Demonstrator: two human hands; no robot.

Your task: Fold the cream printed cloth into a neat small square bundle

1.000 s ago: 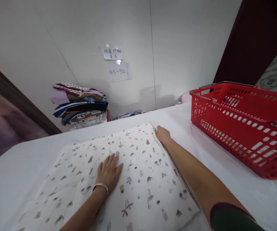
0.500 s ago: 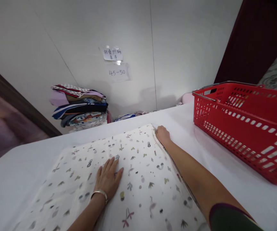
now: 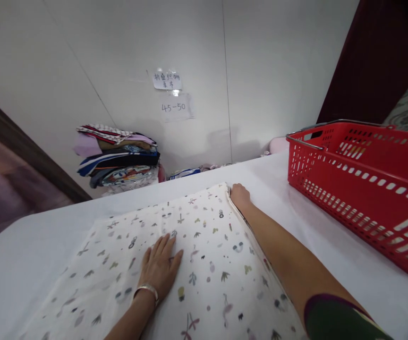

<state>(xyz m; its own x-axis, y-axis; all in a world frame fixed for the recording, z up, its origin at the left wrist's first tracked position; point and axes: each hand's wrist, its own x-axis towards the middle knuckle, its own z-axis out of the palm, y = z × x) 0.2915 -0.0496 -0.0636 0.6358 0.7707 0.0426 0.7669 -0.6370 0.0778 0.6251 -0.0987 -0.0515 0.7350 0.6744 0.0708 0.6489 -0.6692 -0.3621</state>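
A white cloth point(image 3: 204, 226) with small printed plants, birds and other figures lies folded in layers on the white-covered table point(image 3: 271, 189). My left hand point(image 3: 159, 264) rests flat on the cloth's middle, palm down, fingers stretched and thumb apart; a silver bangle circles that wrist. At the far right corner of the cloth, my right hand point(image 3: 240, 194) is closed with curled fingers against the layered edge. Its fingertips are partly hidden. The right forearm runs along the cloth's right side, with a dark green sleeve near the elbow.
A red plastic basket point(image 3: 352, 184) with metal handles stands on the right of the table. Beyond the far edge, a stack of folded fabrics point(image 3: 119, 156) sits by the wall at left. Two paper signs point(image 3: 174, 107) hang on the wall. Pinkish fabric point(image 3: 5, 184) shows at far left.
Both hands and the cloth stay nearly where they were. The whole view has shifted very slightly.
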